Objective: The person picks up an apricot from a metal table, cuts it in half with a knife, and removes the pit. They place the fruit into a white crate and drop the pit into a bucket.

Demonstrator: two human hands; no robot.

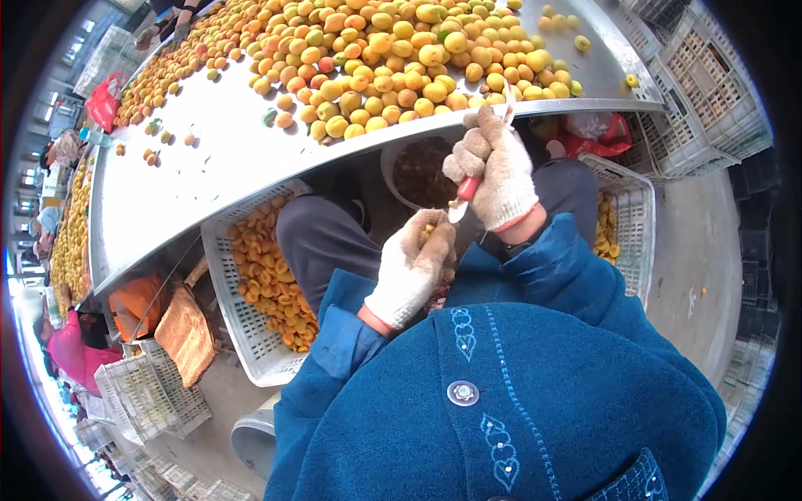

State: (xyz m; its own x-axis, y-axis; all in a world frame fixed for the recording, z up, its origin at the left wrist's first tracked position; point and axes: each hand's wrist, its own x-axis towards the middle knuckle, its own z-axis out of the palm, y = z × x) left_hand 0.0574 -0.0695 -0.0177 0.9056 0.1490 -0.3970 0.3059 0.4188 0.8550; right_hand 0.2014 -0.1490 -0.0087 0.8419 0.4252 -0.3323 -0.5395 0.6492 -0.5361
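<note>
Gloved right hand (493, 171) tight around a red-handled knife (465, 192), left hand (412, 269) snug around an apricot (429, 229).

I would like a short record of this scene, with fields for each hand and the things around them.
left hand: gloved, holds apricot
right hand: gloved, holds red-handled knife, blade at the apricot
table: metal, bears pile of fruit
crate: white, beside the left knee, holds cut halves
bowl: under the table edge, dark contents
</note>
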